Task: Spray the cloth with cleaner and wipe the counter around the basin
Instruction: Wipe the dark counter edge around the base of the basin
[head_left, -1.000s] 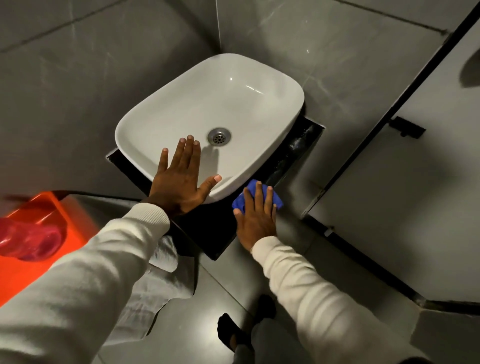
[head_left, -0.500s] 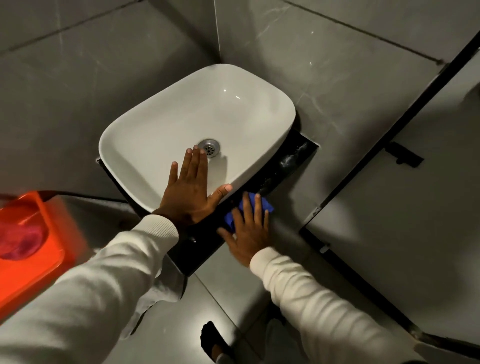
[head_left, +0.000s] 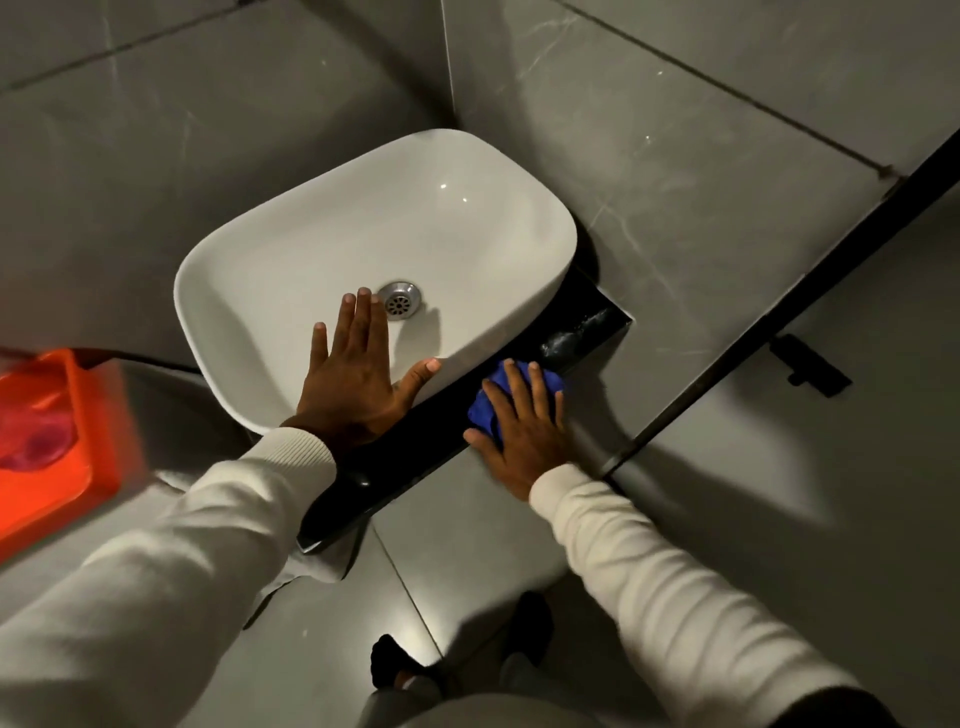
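Observation:
A white basin (head_left: 332, 244) with a metal drain (head_left: 399, 300) sits on a narrow black counter (head_left: 587, 332) in a grey tiled corner. My left hand (head_left: 358, 382) lies flat with spread fingers on the basin's near rim. To its right, my right hand (head_left: 524, 421) presses a blue cloth (head_left: 496, 387) flat onto the counter's front strip, just below the basin's edge. A wet smear (head_left: 571, 335) shines on the counter beyond the cloth. No spray bottle is in view.
An orange bin (head_left: 78, 431) with a pink thing inside stands at the left. A white bag (head_left: 317, 566) hangs under the counter. A black-framed partition (head_left: 769, 332) with a latch runs along the right. My dark-socked feet (head_left: 395, 670) stand on the tiled floor.
My right hand and the blue cloth have slid right along the counter's front strip. My left hand has stayed on the basin rim. The view has shifted a little.

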